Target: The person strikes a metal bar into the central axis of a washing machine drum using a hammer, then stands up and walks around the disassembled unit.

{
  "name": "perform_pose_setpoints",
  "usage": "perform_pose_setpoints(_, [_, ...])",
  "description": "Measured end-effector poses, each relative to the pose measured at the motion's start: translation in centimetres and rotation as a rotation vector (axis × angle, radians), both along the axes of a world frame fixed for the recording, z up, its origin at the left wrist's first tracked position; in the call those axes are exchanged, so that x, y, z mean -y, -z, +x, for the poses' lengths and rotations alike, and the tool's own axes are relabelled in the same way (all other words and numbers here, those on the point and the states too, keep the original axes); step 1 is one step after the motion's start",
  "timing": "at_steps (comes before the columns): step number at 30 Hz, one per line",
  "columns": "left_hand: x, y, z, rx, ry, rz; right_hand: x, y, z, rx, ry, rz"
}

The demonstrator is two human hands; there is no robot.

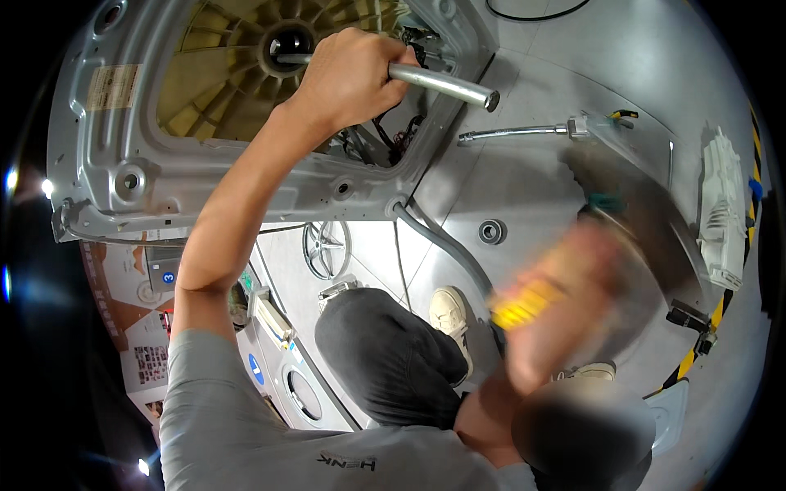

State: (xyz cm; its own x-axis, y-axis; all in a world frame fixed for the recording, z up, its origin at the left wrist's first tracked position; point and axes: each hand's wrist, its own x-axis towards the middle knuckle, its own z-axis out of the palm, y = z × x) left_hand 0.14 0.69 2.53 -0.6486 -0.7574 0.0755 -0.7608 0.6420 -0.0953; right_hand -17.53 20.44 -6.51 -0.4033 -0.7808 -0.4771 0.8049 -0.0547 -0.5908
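My left hand [350, 75] is closed around a metal rod [450, 84]. The rod's inner end points into the hub hole in the middle of a yellowish ribbed tub [229, 74], seen through the opening of a grey metal cabinet [270, 184]; its free end sticks out to the right. How deep the inner end sits I cannot tell. Smeared by motion, my right hand [577, 278] is closed on a yellow-handled tool [524, 304], to the lower right of the rod and apart from it. The tool's head is too blurred to make out.
On the grey floor lie a ring bearing [491, 231], a spoked pulley wheel [326, 250], a metal bar tool [516, 131] and a white plastic part [720, 213]. A grey hose [450, 245] runs down from the cabinet. My bent knee [385, 352] is below it.
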Motion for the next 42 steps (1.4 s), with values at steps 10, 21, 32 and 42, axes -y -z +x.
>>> perform_pose_setpoints(10, [-0.5, -0.4, -0.6, 0.009, -0.032, 0.029, -1.5, -1.2, -5.7, -0.129, 0.205, -0.166])
perform_pose_setpoints(21, [0.2, -0.4, 0.9, 0.047, -0.023, 0.008, 0.4, -1.5, -0.3, -0.128, -0.168, -0.211])
perform_pose_setpoints(32, [-0.7, -0.8, 0.0, 0.0, -0.052, 0.012, -1.5, -1.2, -2.8, -0.19, 0.092, -0.252])
perform_pose_setpoints(42, [-0.7, 0.6, -0.6, 0.08, -0.024, 0.021, -0.7, -1.7, -5.0, -0.105, 0.131, -0.064])
